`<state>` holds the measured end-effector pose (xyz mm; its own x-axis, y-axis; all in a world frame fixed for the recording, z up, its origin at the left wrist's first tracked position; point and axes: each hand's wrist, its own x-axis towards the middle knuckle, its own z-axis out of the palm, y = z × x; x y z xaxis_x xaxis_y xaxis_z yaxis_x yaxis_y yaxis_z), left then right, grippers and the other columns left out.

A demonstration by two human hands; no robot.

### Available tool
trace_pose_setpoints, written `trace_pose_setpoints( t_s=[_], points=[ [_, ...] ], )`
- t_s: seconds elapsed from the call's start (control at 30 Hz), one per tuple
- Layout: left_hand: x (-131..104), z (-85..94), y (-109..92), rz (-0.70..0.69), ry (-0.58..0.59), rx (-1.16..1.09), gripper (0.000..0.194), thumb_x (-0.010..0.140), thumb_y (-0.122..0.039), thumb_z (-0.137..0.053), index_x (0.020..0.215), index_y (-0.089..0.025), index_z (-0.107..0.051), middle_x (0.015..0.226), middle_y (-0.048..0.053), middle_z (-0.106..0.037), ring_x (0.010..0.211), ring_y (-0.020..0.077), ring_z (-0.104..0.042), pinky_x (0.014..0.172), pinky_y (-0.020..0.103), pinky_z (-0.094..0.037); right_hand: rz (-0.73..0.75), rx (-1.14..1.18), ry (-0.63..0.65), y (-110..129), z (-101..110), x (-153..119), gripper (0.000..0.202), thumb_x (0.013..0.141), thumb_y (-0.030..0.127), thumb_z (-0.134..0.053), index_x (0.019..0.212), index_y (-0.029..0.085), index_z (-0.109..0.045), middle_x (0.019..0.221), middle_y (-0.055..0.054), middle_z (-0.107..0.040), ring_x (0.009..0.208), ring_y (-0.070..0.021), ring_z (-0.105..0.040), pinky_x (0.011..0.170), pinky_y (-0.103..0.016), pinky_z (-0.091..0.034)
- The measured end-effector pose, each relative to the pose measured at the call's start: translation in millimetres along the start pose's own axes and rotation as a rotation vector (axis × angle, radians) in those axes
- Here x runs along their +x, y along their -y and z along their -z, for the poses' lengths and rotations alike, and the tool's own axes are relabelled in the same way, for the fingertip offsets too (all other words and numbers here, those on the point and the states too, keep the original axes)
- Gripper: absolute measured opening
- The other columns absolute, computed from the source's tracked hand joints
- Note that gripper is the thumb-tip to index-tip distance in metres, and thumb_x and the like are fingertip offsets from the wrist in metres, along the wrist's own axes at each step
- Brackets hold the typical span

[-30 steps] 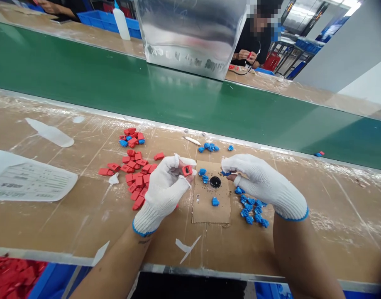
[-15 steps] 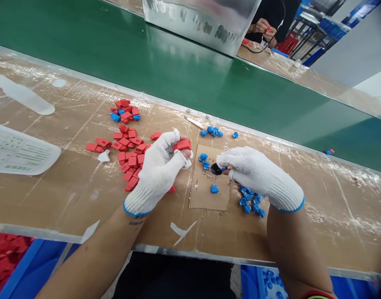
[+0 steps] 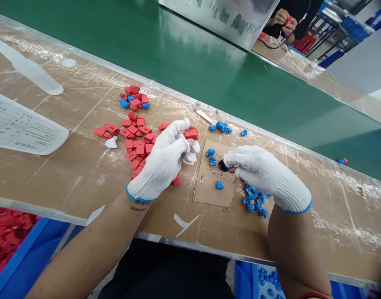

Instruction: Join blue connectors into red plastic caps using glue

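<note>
My left hand [image 3: 165, 151], in a white knit glove with bare fingertips, is closed on a red plastic block [image 3: 191, 133], gripping it between thumb and fingers. Over a cardboard piece [image 3: 206, 193], my gloved right hand [image 3: 259, 172] bends downward with its fingertips pinched at a small round black dish [image 3: 223, 166]. A bit of blue shows at those fingertips, apparently a small blue plastic part, mostly hidden. Several blue parts [image 3: 219, 185] lie on the cardboard, and a blue pile [image 3: 255, 200] sits under my right hand. Red blocks [image 3: 140, 148] are heaped beside my left hand.
Behind the worktable [image 3: 165, 218] runs a green belt [image 3: 116, 54] with a metal box [image 3: 221, 20] over it. A white pointed tool [image 3: 203, 116] lies near the belt edge. Blue bins [image 3: 28, 253] stand below the table. Across the belt, another person's hands [image 3: 284, 20] hold a red piece.
The view has tilted, shifting the scene slightly right and upward on the left side. My left hand has turned a little around the red block. My right hand remains at the black dish.
</note>
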<state>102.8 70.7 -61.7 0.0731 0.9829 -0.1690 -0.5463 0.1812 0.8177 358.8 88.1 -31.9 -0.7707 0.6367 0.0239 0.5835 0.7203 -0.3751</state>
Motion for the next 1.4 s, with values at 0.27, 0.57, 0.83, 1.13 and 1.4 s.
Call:
trace_pose_setpoints(
  t_s=[0.27,0.57,0.83,1.13,1.4],
  points=[
    [2,1.8,-3,0.137,-0.06,-0.086,0.01,0.093,-0.02,-0.064,0.097,-0.021,-0.055,0.067,-0.004,-0.058,0.054,0.0097,-0.055,0.047,0.019,-0.039,-0.007,-0.027,-0.081,-2,3,-5,0.033,0.086,0.001,-0.051,0.1,0.023,-0.072,0.088,-0.003,-0.073,0.078,-0.0197,-0.066,0.072,-0.032,-0.047],
    [4,4.5,-1,0.114,-0.077,-0.027,0.014,0.098,-0.028,-0.062,0.088,-0.022,-0.054,0.068,-0.003,-0.061,0.052,0.0104,-0.055,0.047,0.021,-0.04,0.009,-0.055,-0.075,-7,1,-5,0.029,0.095,0.005,-0.054,0.111,0.022,-0.072,0.096,-0.006,-0.075,0.086,-0.0236,-0.07,0.075,-0.036,-0.052],
    [2,1.4,-4,0.115,-0.114,-0.049,0.016,0.101,-0.026,-0.058,0.087,-0.021,-0.053,0.066,-0.003,-0.057,0.054,0.0099,-0.053,0.048,0.019,-0.04,0.007,-0.052,-0.048,-7,-2,-3,0.031,0.093,0.002,-0.052,0.106,0.022,-0.072,0.096,-0.007,-0.075,0.086,-0.0243,-0.07,0.077,-0.038,-0.053],
    [3,3.1,-4,0.14,-0.123,-0.019,0.005,0.1,-0.021,-0.055,0.096,-0.021,-0.056,0.067,-0.001,-0.062,0.054,0.011,-0.058,0.048,0.019,-0.042,0.002,-0.061,-0.038,-5,-2,-1,0.032,0.092,0.003,-0.052,0.104,0.022,-0.074,0.093,-0.006,-0.076,0.083,-0.0228,-0.07,0.076,-0.037,-0.054],
    [-3,5.3,0,0.027,0.06,0.05,0.019,0.091,-0.028,-0.074,0.102,-0.018,-0.063,0.08,0.002,-0.073,0.057,0.0095,-0.061,0.052,0.02,-0.045,-0.019,0.041,-0.311,7,15,-11,0.024,0.095,0.009,-0.062,0.107,0.027,-0.073,0.105,-0.005,-0.079,0.089,-0.0226,-0.076,0.076,-0.037,-0.061]
  ],
)
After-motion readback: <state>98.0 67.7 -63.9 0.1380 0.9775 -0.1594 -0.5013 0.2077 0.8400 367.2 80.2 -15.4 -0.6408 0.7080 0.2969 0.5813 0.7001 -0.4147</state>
